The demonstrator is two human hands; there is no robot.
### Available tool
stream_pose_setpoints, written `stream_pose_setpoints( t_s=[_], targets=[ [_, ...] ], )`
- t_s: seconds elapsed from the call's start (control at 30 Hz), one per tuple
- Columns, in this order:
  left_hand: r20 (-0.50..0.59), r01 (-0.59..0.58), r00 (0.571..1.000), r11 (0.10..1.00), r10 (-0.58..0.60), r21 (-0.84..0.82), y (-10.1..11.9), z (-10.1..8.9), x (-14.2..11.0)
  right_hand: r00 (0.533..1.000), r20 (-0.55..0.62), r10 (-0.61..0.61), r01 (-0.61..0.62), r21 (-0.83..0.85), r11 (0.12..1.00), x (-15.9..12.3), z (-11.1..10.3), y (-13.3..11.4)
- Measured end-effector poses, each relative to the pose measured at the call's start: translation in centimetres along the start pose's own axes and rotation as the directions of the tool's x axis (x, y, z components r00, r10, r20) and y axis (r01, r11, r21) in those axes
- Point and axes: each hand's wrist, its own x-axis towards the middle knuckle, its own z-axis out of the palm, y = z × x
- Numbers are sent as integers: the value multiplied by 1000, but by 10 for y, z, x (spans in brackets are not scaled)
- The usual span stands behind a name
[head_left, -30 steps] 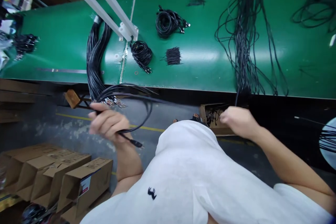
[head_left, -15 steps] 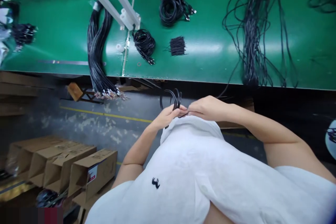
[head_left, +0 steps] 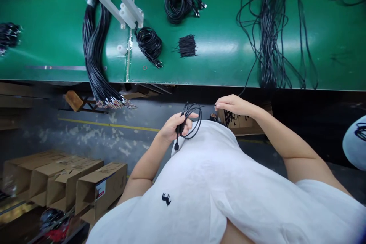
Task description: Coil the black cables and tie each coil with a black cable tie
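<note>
Green table [head_left: 57,45] lay beyond. My left hand [head_left: 174,127] gripped the cable coil [head_left: 191,122] near my chest; right hand [head_left: 233,105] pinched its free run. I judged even, taut loops best.

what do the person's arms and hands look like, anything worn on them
Both arms are bare from the short white sleeves of a T-shirt down. The left hand and right hand wear no gloves; no rings, watch or bands show. The shirt bears a small dark logo.

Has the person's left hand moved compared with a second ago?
Yes. The left hand, gripping a coiled black cable, has swung rightward, away from the hanging black cable bundle, toward the white shirt.
</note>
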Motion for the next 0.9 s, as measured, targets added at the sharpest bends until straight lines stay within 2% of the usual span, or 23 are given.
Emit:
stream_pose_setpoints(
  t_s=[0.17, 0.27, 0.33, 0.43, 0.5, 0.57, 0.6, 0.67, 0.73, 0.77, 0.83, 0.9],
  targets=[
    [127, 133, 983, 991, -130, -16, 3, 9, 3, 996, 23, -81, 81, -32, 996, 8, 5, -20],
    [215, 145, 969, 984, -121, -102, 4, 11, -2, 994, -11, -105, 104, -62, 993, 19, -6, 5],
    [210, 62, 977, 986, -29, -154, 9, 7, -12, 992, -108, -71, 51, -177, 983, 16, -17, 41],
    [64, -167, 981, 967, 182, -191, 19, -4, -27, 969, -239, 67, -170, -442, 881, -5, -20, 88],
    [-47, -286, 958, 944, 282, -165, 25, -11, -32, 974, -165, 156, -223, -562, 797, -26, -4, 91],
    [-119, -339, 937, 936, 328, -94, 27, -17, -29, 990, 58, 128, -71, -581, 811, -45, 24, 69],
    [-151, -336, 933, 941, 327, -43, 25, -19, -25, 982, 172, 79, 31, -555, 831, -52, 39, 51],
    [-207, -270, 938, 961, 277, 62, 17, -21, -13, 954, 290, -71, 207, -472, 857, -54, 61, 9],
    [-227, -167, 954, 977, 194, 134, 4, -18, -2, 935, 293, -199, 313, -418, 853, -40, 68, -29],
    [-204, -117, 968, 980, 148, 159, -3, -16, 3, 934, 270, -235, 333, -412, 848, -29, 66, -43],
    [-91, -30, 995, 980, 49, 195, -16, -9, 8, 946, 213, -244, 314, -417, 853, -4, 57, -60],
    [56, 42, 997, 978, -55, 206, -25, -2, 9, 961, 186, -204, 264, -401, 877, 15, 44, -64]
  ],
)
